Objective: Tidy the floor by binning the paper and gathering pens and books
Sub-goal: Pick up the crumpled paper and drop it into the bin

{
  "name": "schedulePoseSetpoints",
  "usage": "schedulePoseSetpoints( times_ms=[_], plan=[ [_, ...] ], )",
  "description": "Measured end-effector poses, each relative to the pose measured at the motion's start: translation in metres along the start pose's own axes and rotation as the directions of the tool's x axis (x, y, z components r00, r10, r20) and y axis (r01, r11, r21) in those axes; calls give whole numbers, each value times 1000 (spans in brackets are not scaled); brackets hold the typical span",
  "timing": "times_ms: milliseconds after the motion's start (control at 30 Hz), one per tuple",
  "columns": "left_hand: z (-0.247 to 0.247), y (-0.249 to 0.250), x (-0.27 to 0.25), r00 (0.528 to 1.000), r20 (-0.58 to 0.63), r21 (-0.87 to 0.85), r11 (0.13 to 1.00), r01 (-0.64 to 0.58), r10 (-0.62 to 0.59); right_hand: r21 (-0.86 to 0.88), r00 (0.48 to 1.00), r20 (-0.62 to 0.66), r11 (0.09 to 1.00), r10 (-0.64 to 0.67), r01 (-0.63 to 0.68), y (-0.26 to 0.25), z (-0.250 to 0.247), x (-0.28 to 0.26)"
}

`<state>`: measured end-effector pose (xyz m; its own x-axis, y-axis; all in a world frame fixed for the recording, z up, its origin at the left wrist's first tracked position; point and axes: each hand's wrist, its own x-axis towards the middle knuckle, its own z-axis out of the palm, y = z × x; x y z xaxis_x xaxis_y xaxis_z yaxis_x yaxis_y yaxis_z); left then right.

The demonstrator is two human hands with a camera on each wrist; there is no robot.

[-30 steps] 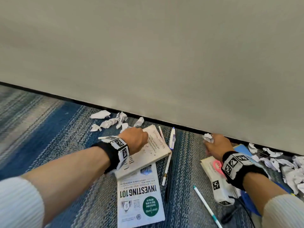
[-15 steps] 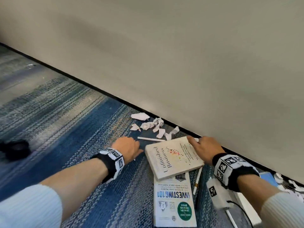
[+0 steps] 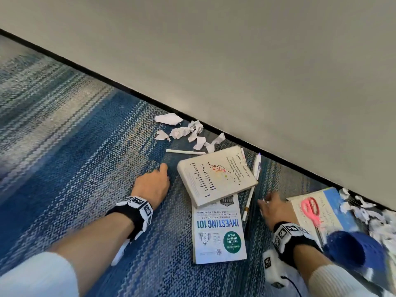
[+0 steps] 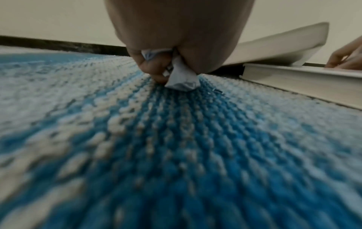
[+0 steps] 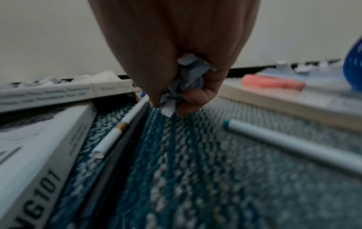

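Observation:
My left hand (image 3: pixel 157 174) rests on the carpet just left of the "Unfinished Business" book (image 3: pixel 216 174). In the left wrist view its fingers (image 4: pixel 156 72) pinch a crumpled paper scrap (image 4: pixel 181 80). That book lies askew on top of "Investing 101" (image 3: pixel 218 230). My right hand (image 3: pixel 269 203) sits between a white pen (image 3: pixel 249 201) and a third book (image 3: pixel 330 209), and it grips a paper wad (image 5: pixel 186 83). Loose paper scraps (image 3: pixel 188 131) lie by the wall, with another white pen (image 3: pixel 185 151) beside them.
Pink scissors (image 3: pixel 310 207) lie on the third book. More paper scraps (image 3: pixel 368 213) are heaped at the far right. A blurred blue perforated object (image 3: pixel 351 249) is near my right forearm. A teal-tipped pen (image 5: pixel 284 142) lies right of my right hand. The wall's dark baseboard (image 3: pixel 128 93) bounds the floor.
My right hand has left the far edge of the "Unfinished Business" book and come back to the carpet beside the pen. The left hand stays left of the book.

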<state>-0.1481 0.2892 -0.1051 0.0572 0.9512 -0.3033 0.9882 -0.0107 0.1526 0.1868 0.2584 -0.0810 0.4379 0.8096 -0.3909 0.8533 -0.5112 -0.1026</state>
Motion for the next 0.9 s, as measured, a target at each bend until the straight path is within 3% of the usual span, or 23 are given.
schedulePoseSetpoints(
  times_ms=[167, 367, 500, 600, 733, 900],
  plan=[
    [8, 0, -11, 994, -108, -4, 1000, 23, -23, 88, 982, -187, 996, -9, 25, 0, 15, 8],
    [5, -7, -17, 997, -60, 17, 999, -41, 42, 126, 978, -202, 989, -55, 82, -2, 7, 14],
    [0, -7, -13, 997, 2, 39, 996, -76, 76, 368, 920, -389, 909, -42, 197, -34, -27, 15],
    [-8, -10, -4, 998, -10, -3, 998, -70, 70, 312, 862, -466, 874, -200, 372, -78, -47, 22],
    [-36, -10, 25, 987, -114, 7, 994, -112, 112, -70, 805, -297, 852, -514, 518, -139, -50, 34],
    [-66, -13, 73, 981, -168, -11, 995, -100, 96, -244, 812, -109, 808, -573, 537, -193, -38, 50]
  ],
)
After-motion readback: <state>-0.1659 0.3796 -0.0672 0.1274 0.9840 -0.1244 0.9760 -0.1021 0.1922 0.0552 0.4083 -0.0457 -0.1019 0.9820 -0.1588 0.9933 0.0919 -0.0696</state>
